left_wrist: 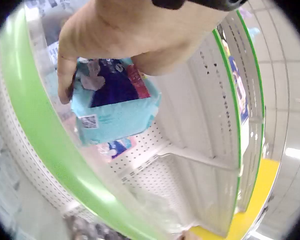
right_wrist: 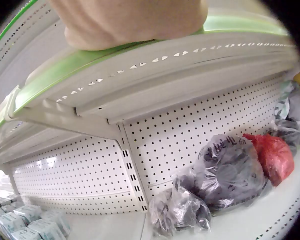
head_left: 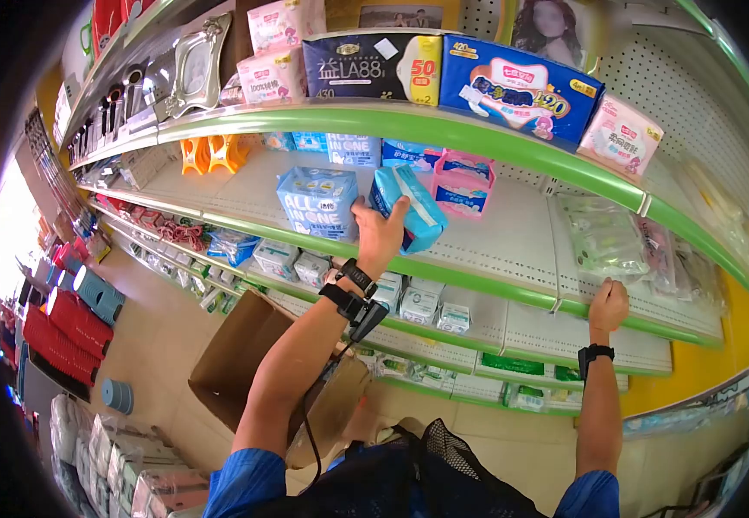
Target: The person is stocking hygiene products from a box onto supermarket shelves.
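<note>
My left hand (head_left: pixel 379 235) grips a teal pack of sanitary pads (head_left: pixel 411 207) by its top, tilted over the middle shelf. In the left wrist view the thumb and fingers straddle the pack (left_wrist: pixel 117 107), a printed square code on its side. Right beside that hand stands a light-blue "ALL IN ONE" pack (head_left: pixel 318 203). My right hand (head_left: pixel 609 306) rests at the green front edge of the same shelf, close to a clear plastic bag (head_left: pixel 601 237). In the right wrist view the hand (right_wrist: pixel 135 22) overlaps the green edge, its fingertips hidden.
A pink-framed pack (head_left: pixel 463 183) stands behind the teal one. Larger pad packs (head_left: pixel 521 91) line the shelf above, whose green lip (head_left: pixel 478 134) juts forward. Below are small white boxes (head_left: pixel 418 304) and, on the floor, a cardboard box (head_left: pixel 245 363). Bagged dark items (right_wrist: pixel 230 172) lie under the right hand's shelf.
</note>
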The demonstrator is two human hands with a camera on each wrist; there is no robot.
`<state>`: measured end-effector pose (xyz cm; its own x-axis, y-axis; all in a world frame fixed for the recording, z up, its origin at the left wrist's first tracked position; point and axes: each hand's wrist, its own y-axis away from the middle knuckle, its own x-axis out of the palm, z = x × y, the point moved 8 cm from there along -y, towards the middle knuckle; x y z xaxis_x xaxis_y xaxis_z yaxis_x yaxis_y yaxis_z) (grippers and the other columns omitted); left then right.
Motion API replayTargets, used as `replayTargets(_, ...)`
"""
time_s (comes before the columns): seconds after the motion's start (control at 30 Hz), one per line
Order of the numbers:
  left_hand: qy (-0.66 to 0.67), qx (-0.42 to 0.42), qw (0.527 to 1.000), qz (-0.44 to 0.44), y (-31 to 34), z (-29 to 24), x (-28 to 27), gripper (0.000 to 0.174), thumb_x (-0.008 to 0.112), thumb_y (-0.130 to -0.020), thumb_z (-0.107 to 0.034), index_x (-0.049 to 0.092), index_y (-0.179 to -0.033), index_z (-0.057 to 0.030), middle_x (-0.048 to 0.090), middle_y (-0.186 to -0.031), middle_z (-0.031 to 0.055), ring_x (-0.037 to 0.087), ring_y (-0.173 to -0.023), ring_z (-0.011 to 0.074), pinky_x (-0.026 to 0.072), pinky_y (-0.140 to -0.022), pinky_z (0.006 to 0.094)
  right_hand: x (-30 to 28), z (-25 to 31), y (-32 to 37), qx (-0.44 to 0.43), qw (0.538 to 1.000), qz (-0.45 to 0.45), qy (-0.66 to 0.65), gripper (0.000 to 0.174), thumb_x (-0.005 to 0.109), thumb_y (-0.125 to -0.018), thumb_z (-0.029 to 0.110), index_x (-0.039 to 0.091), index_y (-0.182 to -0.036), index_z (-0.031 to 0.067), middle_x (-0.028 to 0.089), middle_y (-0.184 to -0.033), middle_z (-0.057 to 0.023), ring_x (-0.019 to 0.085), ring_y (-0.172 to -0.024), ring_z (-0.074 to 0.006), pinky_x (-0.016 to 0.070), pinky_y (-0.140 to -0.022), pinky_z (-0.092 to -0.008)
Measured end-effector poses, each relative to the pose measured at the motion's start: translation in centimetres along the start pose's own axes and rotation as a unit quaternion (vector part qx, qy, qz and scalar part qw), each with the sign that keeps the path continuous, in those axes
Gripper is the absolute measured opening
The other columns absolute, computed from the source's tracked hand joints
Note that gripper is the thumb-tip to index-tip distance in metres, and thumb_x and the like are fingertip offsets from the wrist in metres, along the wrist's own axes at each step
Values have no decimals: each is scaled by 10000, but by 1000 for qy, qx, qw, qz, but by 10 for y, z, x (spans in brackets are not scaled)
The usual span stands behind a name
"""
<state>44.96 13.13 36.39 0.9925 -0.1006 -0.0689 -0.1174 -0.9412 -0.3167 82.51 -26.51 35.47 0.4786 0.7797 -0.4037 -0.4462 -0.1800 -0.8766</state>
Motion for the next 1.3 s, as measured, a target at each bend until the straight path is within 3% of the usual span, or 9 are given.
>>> replayTargets(0.17, -159, 66, 985, 22, 8, -30, -5, 753, 652, -900, -442, 363, -1340, 97, 503, -1282, 345, 534, -1130, 505, 438, -988, 525, -1, 1, 1, -5, 1000, 9, 2, 271, 559, -932, 200, 584, -724, 26, 606, -754, -140, 566, -712, -375, 435, -658, -480)
replayTargets(0.23, -285, 178, 942, 17, 17, -55, -7, 612, 604, -931, -393, 446, -1337, 36, 543, -1273, 315, 572, -1059, 510, 478, -909, 547, 0, 2, -1, -5, 1000, 10, 1, 271, 559, -930, 197, 583, -721, 27, 603, -749, -137, 564, -708, -374, 434, -657, -477)
replayTargets(0.27, -342, 256, 904, 3, 22, -65, -7, 465, 600, -905, -188, 512, -1321, 0, 536, -1335, 261, 571, -1109, 449, 477, -929, 514, -1, 3, -1, -12, 1000, 4, -7, 279, 551, -939, 199, 579, -724, 22, 599, -743, -152, 563, -710, -386, 432, -658, -484)
replayTargets(0.4, -367, 450, 809, 95, 40, -112, 0, 703, 533, -690, 122, 529, -1364, -79, 542, -1378, 180, 492, -1270, 401, 412, -1050, 507, -12, 14, -3, -21, 999, -12, -35, 288, 544, -946, 194, 564, -721, 17, 591, -740, -164, 560, -707, -391, 425, -657, -493)
replayTargets(0.5, -393, 490, 745, 225, 37, -108, 17, 713, 540, -698, 117, 523, -1381, -88, 538, -1389, 177, 481, -1296, 385, 372, -1098, 529, -13, 12, -3, -20, 999, -14, -22, 247, 583, -903, 173, 578, -701, 31, 600, -735, -140, 565, -703, -362, 428, -638, -480)
replayTargets(0.83, -398, 396, 750, 350, 25, -118, 46, 743, 827, -697, -297, 561, -1350, -61, 574, -1333, 201, 518, -1245, 393, 424, -1061, 463, -19, 17, -7, -6, 999, -15, -29, 257, 586, -898, 166, 564, -682, 29, 571, -689, -119, 560, -682, -344, 426, -618, -472)
replayTargets(0.97, -395, 471, 717, 328, -10, -106, 40, 814, 856, -650, -322, 556, -1359, -57, 574, -1350, 186, 521, -1258, 360, 389, -1079, 472, -18, 16, -6, -9, 999, -15, -34, 256, 587, -897, 162, 559, -682, 27, 567, -690, -131, 556, -678, -349, 422, -619, -474)
replayTargets(1.07, -484, 360, 666, 438, -35, -83, 41, 833, 858, -603, -254, 556, -1350, -47, 639, -1222, 217, 586, -1155, 401, 456, -1012, 457, -15, 15, -5, -11, 999, -12, -36, 253, 584, -899, 163, 561, -687, 27, 566, -694, -139, 553, -677, -356, 420, -619, -476)
replayTargets(1.3, -512, 278, 670, 460, -44, -83, 26, 783, 853, -599, -210, 579, -1318, -63, 652, -1211, 208, 614, -1113, 398, 486, -964, 464, -12, 13, -3, -29, 999, -19, -40, 259, 578, -910, 166, 556, -693, 26, 567, -700, -135, 548, -671, -365, 411, -612, -480)
